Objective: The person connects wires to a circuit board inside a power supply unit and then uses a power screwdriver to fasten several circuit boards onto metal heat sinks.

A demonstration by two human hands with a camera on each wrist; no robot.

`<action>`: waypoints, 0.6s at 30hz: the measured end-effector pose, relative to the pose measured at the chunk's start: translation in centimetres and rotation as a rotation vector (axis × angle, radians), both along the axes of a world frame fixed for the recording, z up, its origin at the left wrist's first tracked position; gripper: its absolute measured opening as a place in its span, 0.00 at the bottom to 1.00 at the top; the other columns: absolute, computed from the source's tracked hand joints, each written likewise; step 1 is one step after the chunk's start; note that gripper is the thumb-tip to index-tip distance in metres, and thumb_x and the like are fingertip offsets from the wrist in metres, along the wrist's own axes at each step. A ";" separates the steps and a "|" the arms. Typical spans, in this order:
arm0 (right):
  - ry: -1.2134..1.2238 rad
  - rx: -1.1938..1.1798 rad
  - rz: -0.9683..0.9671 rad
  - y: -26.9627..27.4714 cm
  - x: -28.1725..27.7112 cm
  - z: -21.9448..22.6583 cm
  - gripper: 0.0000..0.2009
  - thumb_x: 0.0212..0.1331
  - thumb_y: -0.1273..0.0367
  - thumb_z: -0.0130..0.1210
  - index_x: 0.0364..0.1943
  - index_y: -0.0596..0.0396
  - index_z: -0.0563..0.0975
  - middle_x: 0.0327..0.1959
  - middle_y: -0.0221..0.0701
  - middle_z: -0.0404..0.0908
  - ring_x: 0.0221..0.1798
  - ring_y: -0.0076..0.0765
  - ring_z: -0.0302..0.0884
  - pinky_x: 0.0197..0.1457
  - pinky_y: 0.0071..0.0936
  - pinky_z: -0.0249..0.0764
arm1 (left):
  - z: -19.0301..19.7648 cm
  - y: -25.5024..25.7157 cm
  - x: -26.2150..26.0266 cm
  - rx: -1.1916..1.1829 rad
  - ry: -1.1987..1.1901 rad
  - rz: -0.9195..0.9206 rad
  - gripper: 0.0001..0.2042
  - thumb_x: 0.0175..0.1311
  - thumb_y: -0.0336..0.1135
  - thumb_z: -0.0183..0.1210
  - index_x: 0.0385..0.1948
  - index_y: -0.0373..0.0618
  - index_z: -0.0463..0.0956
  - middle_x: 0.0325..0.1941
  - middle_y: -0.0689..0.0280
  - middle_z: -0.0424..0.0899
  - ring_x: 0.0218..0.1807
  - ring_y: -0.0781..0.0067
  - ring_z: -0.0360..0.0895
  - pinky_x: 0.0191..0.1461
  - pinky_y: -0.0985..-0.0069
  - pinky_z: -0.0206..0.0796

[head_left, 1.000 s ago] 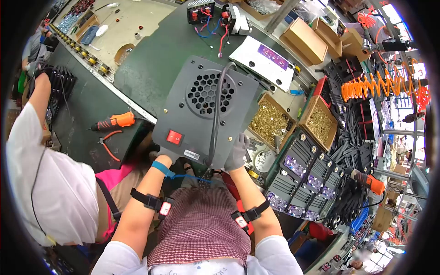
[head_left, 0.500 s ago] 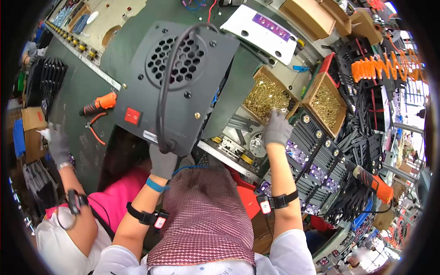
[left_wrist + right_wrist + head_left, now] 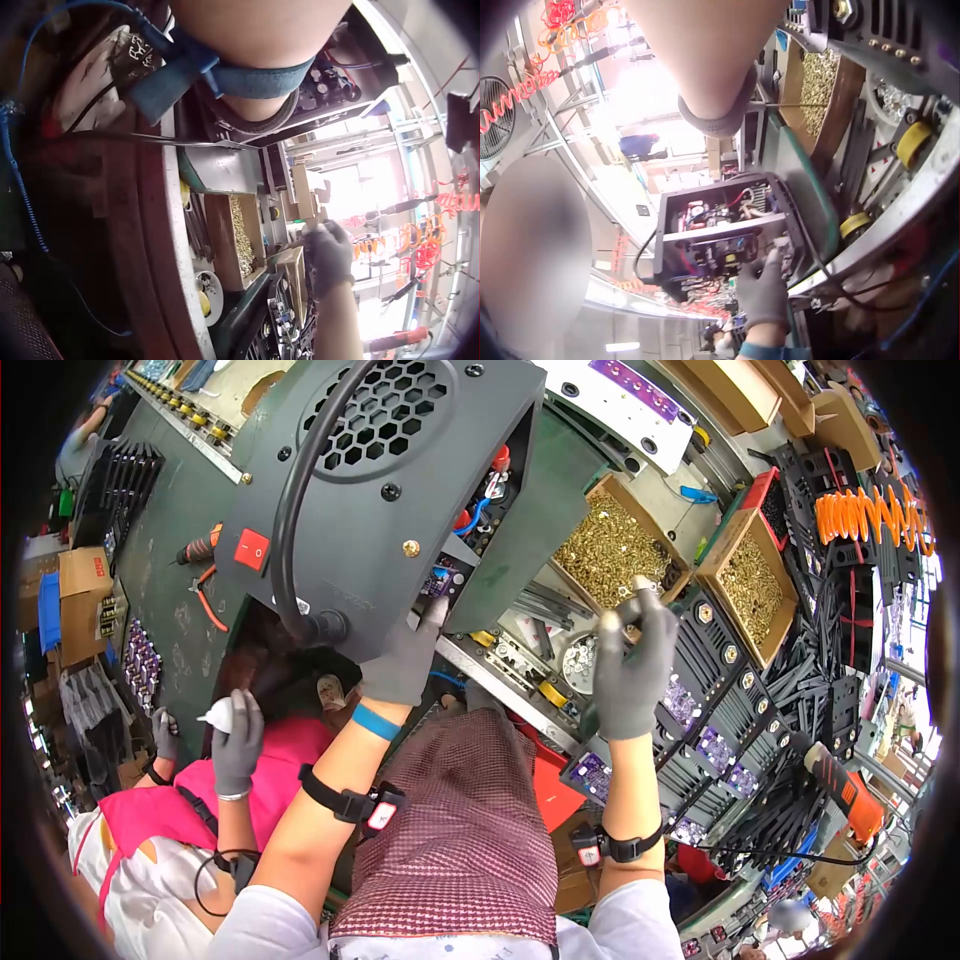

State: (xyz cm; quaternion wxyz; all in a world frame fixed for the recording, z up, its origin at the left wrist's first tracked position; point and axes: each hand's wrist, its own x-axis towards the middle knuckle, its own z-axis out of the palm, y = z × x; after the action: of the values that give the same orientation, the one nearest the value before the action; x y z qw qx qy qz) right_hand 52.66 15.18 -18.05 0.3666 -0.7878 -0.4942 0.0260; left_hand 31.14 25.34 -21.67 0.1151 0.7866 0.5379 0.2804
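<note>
- Grey gloves point(image 3: 402, 668) cover my left hand point(image 3: 400, 660) and right hand point(image 3: 635, 675)
- A blue band point(image 3: 375, 722) circles my left wrist, with a blue cord point(image 3: 11, 150), coiled in part
- Black straps point(image 3: 635, 849) cross both my forearms, each with a small black device point(image 3: 383, 810) labelled white and red
- My short sleeves point(image 3: 275, 920) look white
- Dark red and white checks cover my apron point(image 3: 455, 830)

The dark case point(image 3: 340, 530) and white panel point(image 3: 610, 410) run off the head view's top edge, and the dark case hides part of the left hand point(image 3: 400, 665). In the right wrist view, a blurred oval point(image 3: 536, 247) covers the lower left.
</note>
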 end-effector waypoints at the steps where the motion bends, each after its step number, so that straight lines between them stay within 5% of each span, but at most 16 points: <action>1: 0.050 -0.017 0.051 0.1 -0.7 -0.4 0.24 0.53 0.73 0.59 0.58 0.55 0.71 0.36 0.34 0.73 0.39 0.37 0.72 0.47 0.32 0.70 | -0.4 0.3 0.2 -0.020 -0.021 -0.010 0.17 0.54 0.48 0.65 0.33 0.42 0.79 0.30 0.57 0.80 0.28 0.57 0.77 0.33 0.64 0.69; 4: 0.013 -0.180 0.163 1.8 -0.7 -1.5 0.23 0.56 0.74 0.55 0.59 0.53 0.70 0.40 0.38 0.73 0.39 0.40 0.74 0.44 0.33 0.73 | -2.3 1.2 0.0 -0.004 0.015 -0.032 0.20 0.54 0.52 0.64 0.33 0.42 0.81 0.29 0.57 0.81 0.30 0.58 0.77 0.36 0.66 0.69; 6: 0.025 -0.227 0.222 3.8 0.0 -2.3 0.22 0.58 0.73 0.53 0.59 0.53 0.69 0.41 0.41 0.73 0.40 0.44 0.75 0.43 0.34 0.74 | -4.1 1.1 0.1 -0.101 -0.196 -0.049 0.18 0.55 0.50 0.64 0.34 0.43 0.82 0.30 0.57 0.81 0.30 0.58 0.78 0.36 0.67 0.69; 8: 0.036 -0.176 0.272 6.3 0.4 -2.7 0.22 0.57 0.72 0.55 0.59 0.54 0.70 0.42 0.43 0.73 0.41 0.45 0.76 0.44 0.35 0.74 | -3.8 1.5 0.5 -0.156 -0.092 -0.033 0.16 0.57 0.47 0.63 0.36 0.43 0.82 0.30 0.58 0.81 0.30 0.57 0.78 0.36 0.66 0.69; 10: 0.090 -0.143 0.230 9.2 0.5 -2.6 0.23 0.57 0.70 0.56 0.59 0.54 0.70 0.42 0.43 0.73 0.43 0.47 0.76 0.46 0.36 0.73 | -4.3 2.1 0.6 -0.136 -0.322 -0.165 0.14 0.58 0.44 0.62 0.35 0.42 0.81 0.30 0.57 0.81 0.31 0.56 0.77 0.36 0.66 0.69; 11: 0.058 -0.185 0.229 10.7 1.1 -3.1 0.23 0.57 0.67 0.57 0.58 0.53 0.70 0.42 0.44 0.74 0.45 0.48 0.76 0.49 0.37 0.73 | -3.4 1.9 0.4 -0.257 -0.181 -0.124 0.14 0.60 0.44 0.61 0.36 0.42 0.81 0.30 0.56 0.80 0.32 0.55 0.77 0.37 0.65 0.69; 14: -0.024 -0.280 0.255 14.3 2.9 -7.5 0.21 0.57 0.64 0.57 0.55 0.52 0.72 0.44 0.44 0.75 0.46 0.50 0.75 0.51 0.39 0.72 | -3.5 2.2 -0.1 -0.168 -0.086 -0.164 0.16 0.58 0.46 0.62 0.38 0.42 0.80 0.30 0.56 0.79 0.35 0.53 0.77 0.40 0.63 0.69; 15: -0.213 -0.302 0.304 14.9 2.8 -8.4 0.20 0.58 0.61 0.56 0.54 0.50 0.73 0.46 0.45 0.75 0.48 0.51 0.75 0.52 0.41 0.72 | -4.8 2.0 -1.4 0.336 -0.007 -0.361 0.20 0.55 0.47 0.63 0.42 0.40 0.78 0.36 0.54 0.79 0.39 0.52 0.76 0.44 0.62 0.68; 18: -0.507 -0.522 0.308 14.7 2.1 -6.3 0.21 0.60 0.59 0.54 0.56 0.47 0.71 0.47 0.45 0.75 0.49 0.49 0.75 0.52 0.40 0.72 | -4.8 2.6 -1.5 0.184 -0.091 -0.245 0.23 0.52 0.47 0.65 0.44 0.40 0.77 0.43 0.53 0.77 0.43 0.51 0.75 0.46 0.62 0.68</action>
State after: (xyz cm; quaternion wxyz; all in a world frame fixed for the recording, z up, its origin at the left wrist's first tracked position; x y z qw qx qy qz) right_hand 54.73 29.90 -24.34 0.0121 -0.7526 -0.6582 0.0100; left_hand 29.60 27.91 -26.50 0.1001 0.8400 0.4041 0.3479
